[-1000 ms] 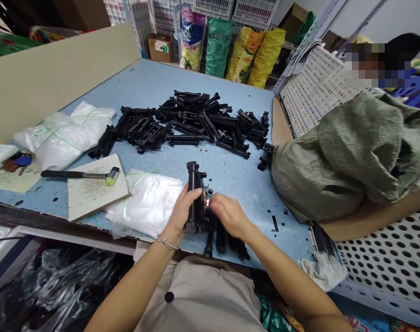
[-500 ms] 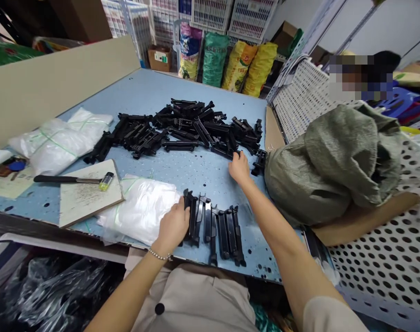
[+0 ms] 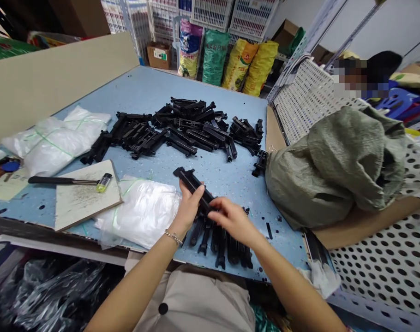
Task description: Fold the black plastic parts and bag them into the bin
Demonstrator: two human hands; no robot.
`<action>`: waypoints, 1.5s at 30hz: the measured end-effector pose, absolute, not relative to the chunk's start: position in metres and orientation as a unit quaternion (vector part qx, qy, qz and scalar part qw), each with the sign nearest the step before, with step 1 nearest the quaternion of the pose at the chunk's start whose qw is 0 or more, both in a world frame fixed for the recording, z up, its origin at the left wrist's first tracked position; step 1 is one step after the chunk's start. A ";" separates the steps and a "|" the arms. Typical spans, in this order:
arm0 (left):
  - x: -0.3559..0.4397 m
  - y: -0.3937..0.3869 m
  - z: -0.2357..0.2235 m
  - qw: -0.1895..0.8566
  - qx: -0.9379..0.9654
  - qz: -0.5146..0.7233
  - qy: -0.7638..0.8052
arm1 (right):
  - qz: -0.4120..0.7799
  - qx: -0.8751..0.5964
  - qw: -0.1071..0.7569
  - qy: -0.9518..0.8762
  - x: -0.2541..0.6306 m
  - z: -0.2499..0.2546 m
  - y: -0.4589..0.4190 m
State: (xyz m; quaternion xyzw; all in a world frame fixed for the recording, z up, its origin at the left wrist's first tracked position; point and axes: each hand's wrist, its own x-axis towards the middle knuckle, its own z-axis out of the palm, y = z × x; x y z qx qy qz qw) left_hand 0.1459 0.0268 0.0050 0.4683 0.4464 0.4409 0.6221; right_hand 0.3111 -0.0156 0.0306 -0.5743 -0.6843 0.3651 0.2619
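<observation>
My left hand (image 3: 186,210) is closed around long black plastic parts (image 3: 192,180) with flared ends, held tilted above the table; it may be two pressed side by side. At their lower end, the fingers of my right hand (image 3: 233,220) pinch the near edge. Below both hands lies a row of similar black parts (image 3: 221,251) along the table's front edge, partly covered by my right hand. Farther back spreads a large loose pile of the same parts (image 3: 185,124). Left of my left hand is a bundle of clear plastic bags (image 3: 144,207).
On the blue table (image 3: 154,85), a hammer (image 3: 69,180) rests across a white board (image 3: 87,203). More bagged plastic (image 3: 57,136) lies behind it. A grey-green sack (image 3: 334,166) and a white perforated basket (image 3: 386,263) border the right side. Another person (image 3: 379,74) is beyond.
My right hand has come back from the pile to my left hand. My left hand has lifted black parts off the row, and both hands now meet on them.
</observation>
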 end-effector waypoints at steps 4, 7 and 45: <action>0.141 0.016 0.021 0.602 0.520 0.410 0.446 | 0.236 -0.587 0.275 -0.724 0.298 0.048 -0.027; 0.132 0.000 0.031 0.639 0.535 0.353 0.424 | 0.066 -0.598 0.257 -0.756 0.303 0.054 -0.004; 0.090 -0.023 0.058 0.488 0.638 0.353 0.480 | 0.383 -0.498 0.234 -0.742 0.275 0.072 0.011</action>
